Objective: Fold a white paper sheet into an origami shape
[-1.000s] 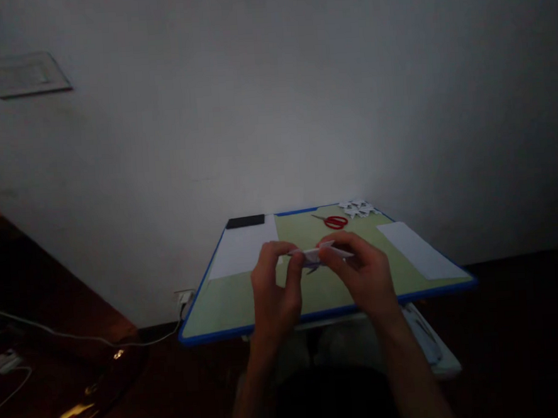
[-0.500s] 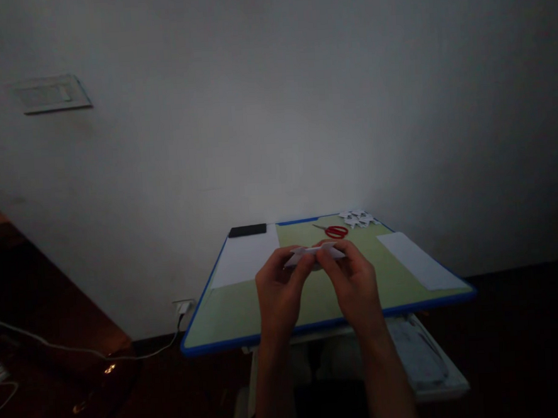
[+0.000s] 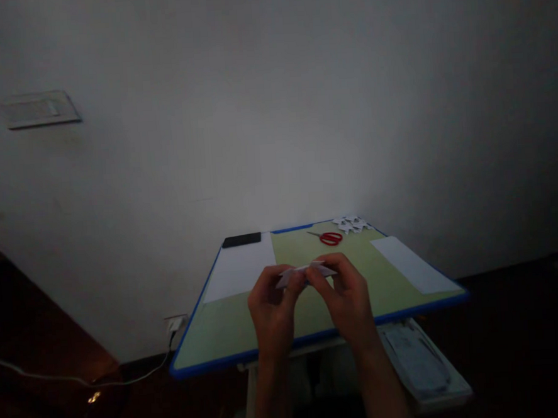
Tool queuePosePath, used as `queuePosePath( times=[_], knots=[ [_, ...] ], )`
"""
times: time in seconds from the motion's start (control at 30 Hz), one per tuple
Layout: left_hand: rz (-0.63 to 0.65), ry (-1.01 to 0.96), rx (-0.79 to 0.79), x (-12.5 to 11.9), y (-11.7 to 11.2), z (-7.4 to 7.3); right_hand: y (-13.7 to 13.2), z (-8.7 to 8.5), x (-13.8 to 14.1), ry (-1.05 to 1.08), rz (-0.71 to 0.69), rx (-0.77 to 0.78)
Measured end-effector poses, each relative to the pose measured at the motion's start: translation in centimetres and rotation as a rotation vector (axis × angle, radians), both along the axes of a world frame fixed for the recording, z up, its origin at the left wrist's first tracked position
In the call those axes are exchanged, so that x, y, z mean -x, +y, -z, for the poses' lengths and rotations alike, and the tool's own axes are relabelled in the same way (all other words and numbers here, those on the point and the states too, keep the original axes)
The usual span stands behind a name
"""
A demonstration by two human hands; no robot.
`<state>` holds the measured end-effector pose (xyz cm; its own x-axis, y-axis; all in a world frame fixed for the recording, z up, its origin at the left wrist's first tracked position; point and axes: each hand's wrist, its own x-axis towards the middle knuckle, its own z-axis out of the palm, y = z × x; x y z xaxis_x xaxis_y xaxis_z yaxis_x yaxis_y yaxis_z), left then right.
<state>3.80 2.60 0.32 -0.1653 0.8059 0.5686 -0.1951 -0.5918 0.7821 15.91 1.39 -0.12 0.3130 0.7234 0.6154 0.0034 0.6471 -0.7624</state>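
Pinched in both hands, up over the tabletop [image 3: 216,339]: a small folded white paper [image 3: 302,268], long axis running left to right, nearly level. Pointed ends outward to both sides, one past each thumb; exact folds at the middle too covered to tell. Left hand [image 3: 273,307] gripping the left part, thumb on the near side, fingers curled behind; right hand [image 3: 348,293] gripping the right part likewise, thumb tips close together at the centre.

Beneath, pale green surface with blue edging, far edge at the wall [image 3: 273,108]. Beyond the hands, scissors [image 3: 330,238] with red handles, blades pointing left; near the far right corner, a cluster of folded white pieces [image 3: 352,224]. At left, a white sheet [image 3: 240,269], with a black flat object [image 3: 242,240] on its far end; at right, a white strip [image 3: 412,265] along the edge. Below the near edge, a pale shelf [image 3: 453,384], partly in view.

Farther out, a switch plate [image 3: 41,110] high at left, a plug [image 3: 175,324] low beside the blue edging, a pale cable [image 3: 57,378] trailing leftward. Dim light, very dark floor.
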Motion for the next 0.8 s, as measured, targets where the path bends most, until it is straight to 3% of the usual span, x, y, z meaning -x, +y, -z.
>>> queuePosePath(
  times=[0.33, 0.8],
  knots=[
    [-0.089, -0.059, 0.034, -0.4, 2.5, 3.0, 2.6, 2.8, 0.6, 0.024, -0.046, 0.043],
    [0.071, -0.017, 0.136, 0.9, 3.3, 4.1, 4.2, 5.2, 1.6, 0.213, -0.084, 0.118]
  ],
)
